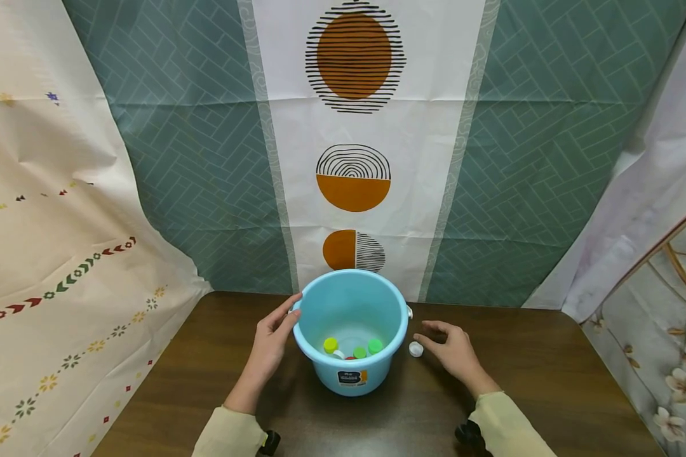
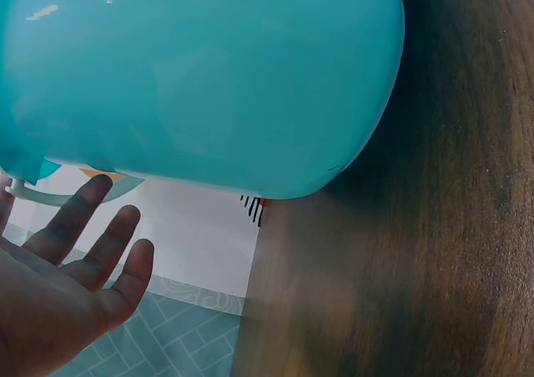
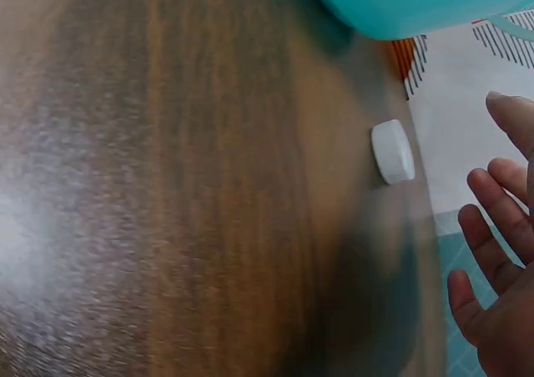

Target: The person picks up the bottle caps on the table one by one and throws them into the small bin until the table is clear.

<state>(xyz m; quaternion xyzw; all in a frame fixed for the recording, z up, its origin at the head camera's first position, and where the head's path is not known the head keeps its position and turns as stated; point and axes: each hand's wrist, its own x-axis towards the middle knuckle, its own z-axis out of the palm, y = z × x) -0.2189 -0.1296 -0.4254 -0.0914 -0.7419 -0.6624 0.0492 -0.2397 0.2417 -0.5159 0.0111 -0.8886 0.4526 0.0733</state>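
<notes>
A light blue bucket (image 1: pixel 350 317) stands upright on the table, with several small caps inside: a yellow cap (image 1: pixel 330 344), green caps (image 1: pixel 375 346), and bits of white and red partly hidden by the front wall. At the bucket's left rim, my left hand (image 1: pixel 269 343) touches it with thumb and forefinger; in the left wrist view its other fingers (image 2: pixel 108 248) spread loosely beside the wall. A white bottle cap (image 1: pixel 416 349) lies on the table right of the bucket. My right hand (image 1: pixel 448 352) hovers just beside this cap, fingers loosely bent and holding nothing.
The dark brown wooden table (image 1: pixel 166 381) reaches back to a green and white patterned curtain (image 1: pixel 371 127). The bucket's white handle (image 2: pixel 71 195) hangs at its far side. Patterned cloths (image 1: pixel 51 254) hang at both sides.
</notes>
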